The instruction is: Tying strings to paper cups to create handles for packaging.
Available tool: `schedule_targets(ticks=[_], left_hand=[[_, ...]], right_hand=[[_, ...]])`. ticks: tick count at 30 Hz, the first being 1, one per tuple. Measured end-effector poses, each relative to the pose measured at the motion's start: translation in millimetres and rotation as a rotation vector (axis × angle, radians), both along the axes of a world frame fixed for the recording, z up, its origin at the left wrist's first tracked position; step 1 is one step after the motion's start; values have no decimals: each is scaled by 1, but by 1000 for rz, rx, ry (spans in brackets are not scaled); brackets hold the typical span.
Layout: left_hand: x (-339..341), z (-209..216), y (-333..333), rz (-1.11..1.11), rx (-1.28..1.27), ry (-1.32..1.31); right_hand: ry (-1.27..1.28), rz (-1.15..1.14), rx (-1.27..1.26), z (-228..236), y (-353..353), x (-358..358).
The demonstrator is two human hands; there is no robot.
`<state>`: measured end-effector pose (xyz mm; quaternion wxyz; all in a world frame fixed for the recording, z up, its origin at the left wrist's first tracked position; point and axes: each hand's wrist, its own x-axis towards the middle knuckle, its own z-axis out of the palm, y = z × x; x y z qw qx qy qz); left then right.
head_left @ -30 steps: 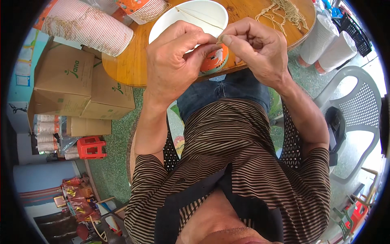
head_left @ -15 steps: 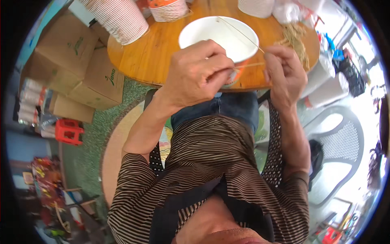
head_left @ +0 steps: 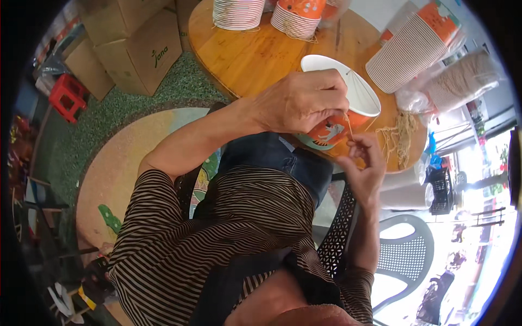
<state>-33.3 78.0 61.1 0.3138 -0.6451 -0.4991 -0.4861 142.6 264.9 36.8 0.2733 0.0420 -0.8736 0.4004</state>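
Note:
A paper bucket (head_left: 329, 132), orange outside and white inside, leans toward me at the near edge of the wooden table. A thin tan string spans its mouth. My left hand (head_left: 311, 102) is closed in a pinch at the bucket's near rim, with a short end of string (head_left: 348, 124) coming out between the fingertips. Just right of and below it, my right hand (head_left: 363, 163) pinches the lower part of that same string, thumb and forefinger together. The left hand covers part of the rim, so the knot or hole there cannot be made out.
Loose tan strings (head_left: 403, 140) lie at the table's (head_left: 255, 60) right edge. Stacked paper buckets (head_left: 405, 54) stand at the right, with another stack (head_left: 238, 12) and orange buckets (head_left: 296, 20) at the back. Cardboard boxes (head_left: 138, 60), a red stool (head_left: 68, 98) and a grey chair (head_left: 405, 255) surround me.
The view has turned. The bucket now tilts toward me, showing its orange side. My right hand has come lower and closer to the left, and the string between them has shortened.

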Motion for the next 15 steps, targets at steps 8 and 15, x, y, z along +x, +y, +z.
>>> schedule_targets(ticks=[8,15], left_hand=[[19,9,-35,85,36,41],[38,13,-78,91,-51,-32]], right_hand=[[329,-44,581,-17,-38,-5],[421,-71,672,-35,-56,3]])
